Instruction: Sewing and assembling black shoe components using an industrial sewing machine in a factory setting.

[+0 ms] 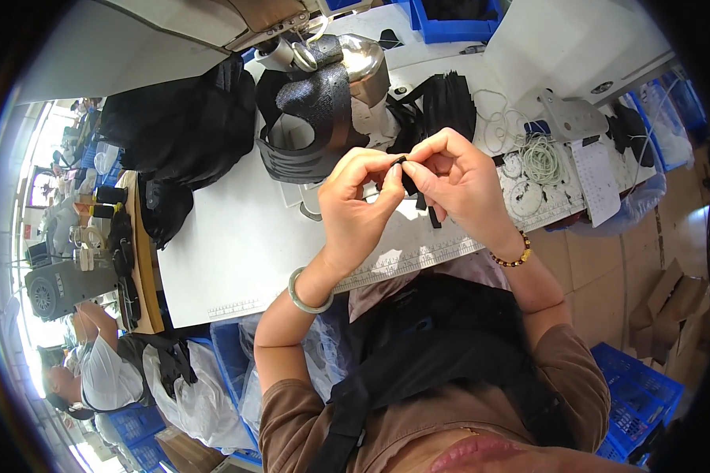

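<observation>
My left hand (353,201) and my right hand (463,185) meet above the near part of the white worktable (213,264). Both pinch a small black strip (400,160) between thumbs and fingertips; most of it is hidden by the fingers. Narrow black ends (434,216) show below my right hand, and I cannot tell whether they belong to the same strip. Just beyond my hands lies a bundle of black strips (452,102). A black shoe upper (308,118) with slots sits by the sewing machine's metal part (363,59), left of the bundle.
Black fabric pieces (189,126) are heaped at the left. A coil of pale cord (541,160) lies at the right, near a paper sheet (596,177). Printed rulers (418,256) line the near edge. Blue crates (635,394) stand lower right. Another person (106,370) sits far left.
</observation>
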